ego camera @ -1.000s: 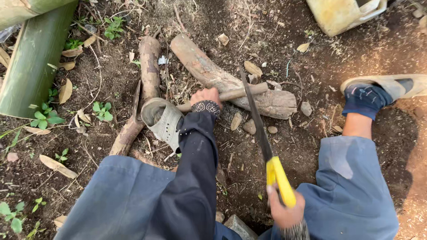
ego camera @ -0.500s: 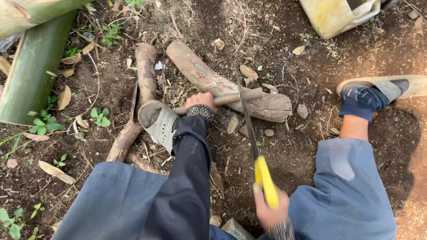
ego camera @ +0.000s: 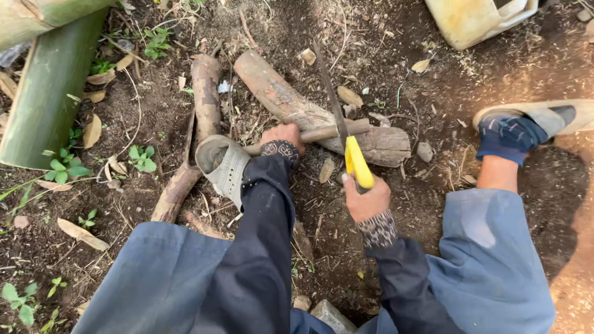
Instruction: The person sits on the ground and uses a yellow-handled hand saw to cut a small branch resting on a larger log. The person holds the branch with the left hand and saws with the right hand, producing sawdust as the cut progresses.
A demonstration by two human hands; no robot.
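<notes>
At lower centre, the right hand has its fingers wrapped round the yellow handle of a saw. Just beyond at centre, the left hand grips a thin stick lying across a log, under the blade.

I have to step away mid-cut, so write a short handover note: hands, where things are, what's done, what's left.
Left hand: gripping the thin stick, pinning it across the thick log.
Right hand: closed on the yellow handle of the handsaw, blade set on the stick just right of the left hand.
Left foot's sandal rests near the stick's end.
Done: cut started, depth unclear.
Left: stick not yet severed.
</notes>
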